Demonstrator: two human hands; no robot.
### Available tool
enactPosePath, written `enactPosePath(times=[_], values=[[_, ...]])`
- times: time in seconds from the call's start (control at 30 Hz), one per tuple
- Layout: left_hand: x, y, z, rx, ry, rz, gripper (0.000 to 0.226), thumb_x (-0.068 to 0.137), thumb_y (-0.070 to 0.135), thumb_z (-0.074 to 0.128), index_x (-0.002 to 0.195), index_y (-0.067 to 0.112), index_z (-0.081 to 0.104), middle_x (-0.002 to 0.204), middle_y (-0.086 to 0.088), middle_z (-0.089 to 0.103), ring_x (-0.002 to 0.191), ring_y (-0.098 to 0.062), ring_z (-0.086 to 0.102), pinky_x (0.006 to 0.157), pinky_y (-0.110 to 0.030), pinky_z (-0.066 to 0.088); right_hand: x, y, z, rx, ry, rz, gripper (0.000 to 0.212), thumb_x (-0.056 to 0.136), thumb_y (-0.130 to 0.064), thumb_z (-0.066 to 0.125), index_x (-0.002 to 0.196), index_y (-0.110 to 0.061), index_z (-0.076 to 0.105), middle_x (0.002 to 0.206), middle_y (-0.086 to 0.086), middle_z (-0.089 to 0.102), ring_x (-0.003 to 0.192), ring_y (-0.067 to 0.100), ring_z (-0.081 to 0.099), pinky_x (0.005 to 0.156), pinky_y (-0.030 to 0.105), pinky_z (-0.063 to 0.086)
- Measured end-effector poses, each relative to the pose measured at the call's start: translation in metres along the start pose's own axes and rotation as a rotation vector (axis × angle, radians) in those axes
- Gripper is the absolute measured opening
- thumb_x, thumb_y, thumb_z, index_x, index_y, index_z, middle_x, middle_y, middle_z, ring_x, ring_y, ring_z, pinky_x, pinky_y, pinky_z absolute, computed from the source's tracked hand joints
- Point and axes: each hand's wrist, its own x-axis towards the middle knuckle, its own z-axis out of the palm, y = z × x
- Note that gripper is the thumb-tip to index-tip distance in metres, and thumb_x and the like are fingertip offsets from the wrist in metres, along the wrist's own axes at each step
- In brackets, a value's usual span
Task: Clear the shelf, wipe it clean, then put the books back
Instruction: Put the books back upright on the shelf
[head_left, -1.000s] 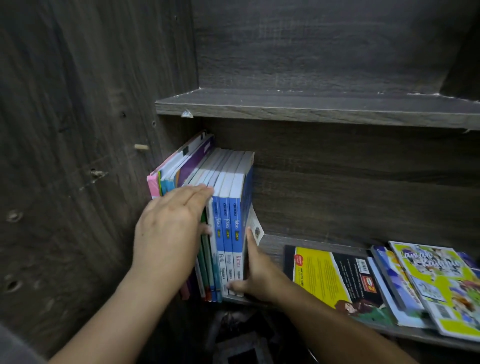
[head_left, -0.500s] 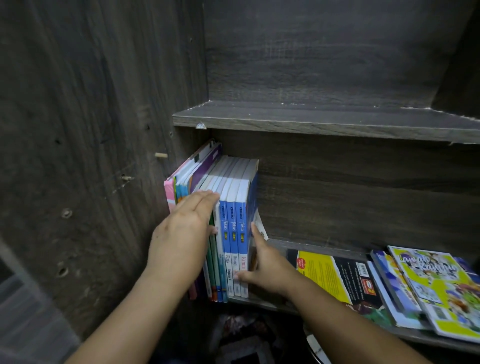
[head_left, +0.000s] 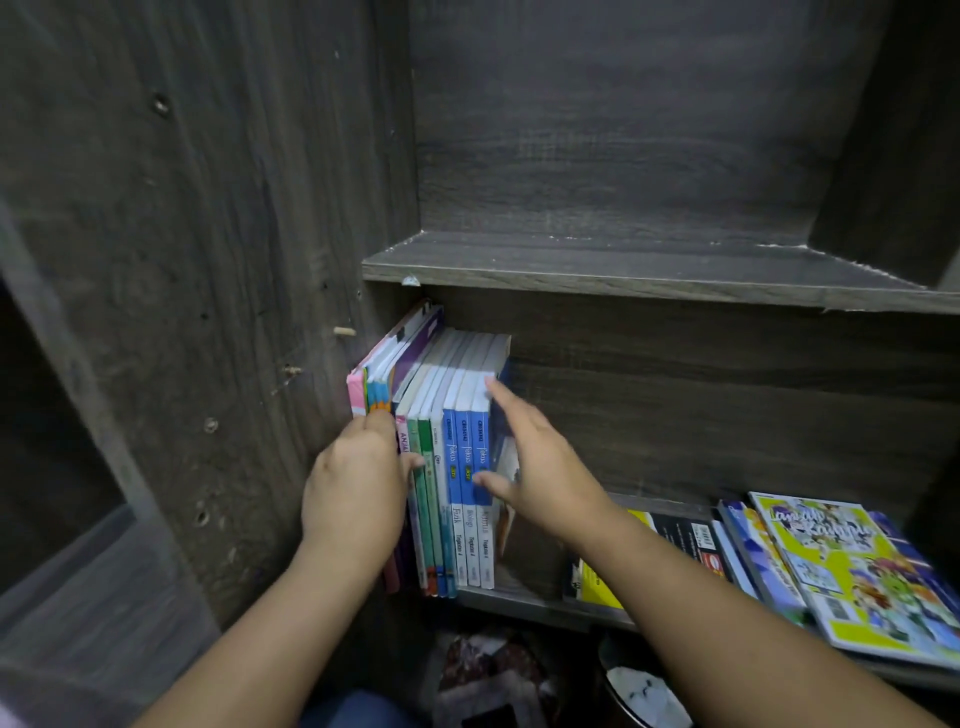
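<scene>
A row of upright books (head_left: 453, 441) stands at the left end of the lower shelf (head_left: 524, 603), leaning against the side wall; three spines are blue and white, others green, pink and purple. My left hand (head_left: 358, 478) curls over the leftmost spines, thumb on a green one. My right hand (head_left: 540, 467) clasps the right end of the row, index finger at the top corner of the last blue book, thumb on its spine. Behind my right hand a thin book leans, mostly hidden.
Several books lie flat further right on the same shelf: a yellow-and-black one (head_left: 680, 535) and colourful comics (head_left: 841, 571). The upper shelf (head_left: 623, 270) holds nothing. The dark side panel (head_left: 208, 260) rises on the left. Cluttered items (head_left: 493, 670) sit below.
My right hand rose from the shelf board to the top right of the blue books. My left hand went from lying flat on the spines to curling over the leftmost ones.
</scene>
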Motion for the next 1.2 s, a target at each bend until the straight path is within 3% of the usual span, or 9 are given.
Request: enactPosePath(times=[0.17,0.33,0.43,0.57,0.67,0.8,0.9,1.03,1.2], values=[[0.006,0.004,0.004,0.015,0.007,-0.02,0.022,0.09,0.029,0.065,0.098,0.012,0.055,0.096,-0.006,0.064,0.09,-0.031,0.064,0.07,-0.038,0.046,0.016,-0.01,-0.003,-0.14,-0.012,-0.121,0.072,0.085,-0.013,0.071,0.147,-0.028,0.036,0.158,-0.006,0.025,0.143,0.011,0.027,0.116,0.033,0.027],[-0.001,-0.002,0.01,0.04,-0.074,-0.084,0.011,0.095,0.021,0.059,0.089,0.013,0.053,0.077,0.005,0.054,0.09,-0.028,0.064,0.063,-0.031,0.037,0.017,-0.013,-0.004,-0.168,-0.003,-0.123,0.072,0.084,-0.012,0.071,0.146,-0.027,0.038,0.157,-0.006,0.027,0.142,0.009,0.028,0.112,0.018,0.02],[-0.001,0.0,0.013,0.092,-0.104,-0.089,0.009,0.097,0.011,0.049,0.099,0.01,0.058,0.095,-0.007,0.065,0.091,-0.029,0.064,0.064,-0.032,0.041,0.015,-0.013,-0.005,-0.167,-0.014,-0.115,0.073,0.085,-0.009,0.068,0.147,-0.028,0.036,0.158,-0.008,0.025,0.142,0.006,0.026,0.107,0.011,0.014],[-0.002,0.002,0.011,0.073,-0.11,-0.071,0.004,0.098,0.011,0.048,0.099,0.012,0.052,0.1,-0.008,0.064,0.092,-0.028,0.065,0.064,-0.03,0.04,0.015,-0.014,-0.004,-0.147,-0.014,-0.103,0.073,0.085,-0.005,0.066,0.147,-0.027,0.036,0.158,-0.007,0.025,0.143,0.006,0.024,0.11,0.012,0.014],[-0.005,0.001,0.008,-0.007,-0.06,-0.08,0.02,0.097,0.017,0.054,0.095,0.018,0.034,0.1,-0.006,0.062,0.092,-0.029,0.065,0.063,-0.031,0.038,0.015,-0.016,-0.004,-0.15,-0.021,-0.093,0.073,0.085,-0.005,0.066,0.147,-0.028,0.036,0.158,-0.007,0.026,0.143,0.007,0.025,0.112,0.016,0.016],[-0.006,0.002,0.004,0.103,-0.028,0.055,0.055,0.094,0.032,0.059,0.138,0.026,0.025,0.117,-0.003,0.056,0.097,-0.023,0.063,0.071,-0.033,0.047,0.017,-0.019,-0.009,-0.177,-0.043,-0.084,0.072,0.085,-0.006,0.067,0.147,-0.027,0.037,0.158,-0.006,0.026,0.142,0.009,0.027,0.111,0.016,0.017],[0.0,0.002,0.005,0.251,-0.076,0.079,0.068,0.095,0.042,0.053,0.149,0.027,0.013,0.123,-0.004,0.055,0.1,-0.02,0.062,0.07,-0.03,0.047,0.018,-0.021,-0.011,-0.186,-0.045,-0.077,0.072,0.084,-0.006,0.066,0.147,-0.027,0.038,0.157,-0.006,0.027,0.142,0.009,0.028,0.112,0.018,0.019],[0.002,0.007,0.011,0.174,-0.077,0.038,0.069,0.093,0.034,0.06,0.146,0.021,0.019,0.129,-0.005,0.051,0.109,-0.02,0.055,0.076,-0.03,0.047,0.017,-0.022,-0.011,-0.171,-0.045,-0.071,0.072,0.084,-0.004,0.065,0.147,-0.026,0.038,0.157,-0.005,0.027,0.142,0.008,0.028,0.108,0.012,0.016],[0.001,0.008,0.011,-0.012,-0.02,-0.014,0.06,0.088,0.023,0.067,0.14,0.019,0.037,0.128,-0.006,0.045,0.112,-0.022,0.052,0.086,-0.032,0.045,0.017,-0.023,-0.013,-0.156,-0.051,-0.058,0.073,0.083,-0.006,0.067,0.146,-0.027,0.038,0.157,-0.005,0.027,0.142,0.009,0.027,0.112,0.019,0.019]])
